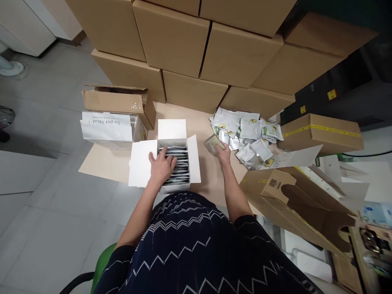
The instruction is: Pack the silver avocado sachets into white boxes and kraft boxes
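Our right fingers (221,147) grip flat greyish packet (211,144), right of open white cardboard box (175,188); left fingers (163,152) spread over it.

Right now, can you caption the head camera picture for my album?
Left hand at sachets lined up in an open white carton; right hand holds a flat packet.

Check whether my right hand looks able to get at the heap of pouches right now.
Probably yes: the right hand is just beside the heap of pouches, and nothing seems to stand between them. It does hold a flat packet, though, so its grip looks partly taken.
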### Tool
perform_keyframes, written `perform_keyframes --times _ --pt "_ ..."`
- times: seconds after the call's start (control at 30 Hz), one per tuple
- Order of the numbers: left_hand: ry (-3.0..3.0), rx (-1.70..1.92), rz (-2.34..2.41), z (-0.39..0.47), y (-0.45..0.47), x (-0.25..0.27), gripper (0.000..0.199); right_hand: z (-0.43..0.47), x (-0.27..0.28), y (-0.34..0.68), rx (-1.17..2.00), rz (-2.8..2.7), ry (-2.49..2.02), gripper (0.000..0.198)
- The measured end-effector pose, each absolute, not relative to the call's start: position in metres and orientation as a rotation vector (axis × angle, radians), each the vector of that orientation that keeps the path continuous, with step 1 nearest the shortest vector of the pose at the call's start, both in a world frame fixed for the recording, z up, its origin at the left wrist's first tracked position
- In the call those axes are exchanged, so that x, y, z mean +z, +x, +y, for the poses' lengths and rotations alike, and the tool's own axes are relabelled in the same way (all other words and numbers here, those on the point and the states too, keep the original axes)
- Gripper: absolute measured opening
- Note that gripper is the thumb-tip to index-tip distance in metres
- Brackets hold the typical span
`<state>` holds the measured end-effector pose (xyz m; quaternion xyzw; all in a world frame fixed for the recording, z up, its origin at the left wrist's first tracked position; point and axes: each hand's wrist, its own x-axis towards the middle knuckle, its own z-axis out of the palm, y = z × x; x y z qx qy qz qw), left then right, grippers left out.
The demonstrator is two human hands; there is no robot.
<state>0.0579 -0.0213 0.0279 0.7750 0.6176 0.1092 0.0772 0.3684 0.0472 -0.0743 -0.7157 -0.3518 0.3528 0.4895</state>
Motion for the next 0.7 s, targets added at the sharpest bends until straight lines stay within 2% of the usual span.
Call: perform_keyframes --times 0.2,0.3,0.43,0.57,0.7 --pt "2.368 0.291 1.868 -0.022 0.058 0.028 0.046 0.045 -0.042 0.372 0.808 -1.093 -1.889 0.030" --pt "2.382 0.288 1.873 -0.022 0.058 0.028 0.046 0.046 0.000 0.367 0.695 -1.211 -1.848 0.036" --pt "2.377 0.301 1.875 -0.022 0.058 0.028 0.045 0.043 0.063 0.343 0.614 -1.224 -1.547 0.046" --pt "2.384 0.300 1.883 -0.022 0.058 0.027 0.044 0.043 0.105 0.300 0.741 -1.387 -1.223 0.042" --pt "2.398 0.284 1.887 -0.022 0.058 0.027 0.045 0.058 0.102 0.254 0.932 -1.725 -1.104 0.031"
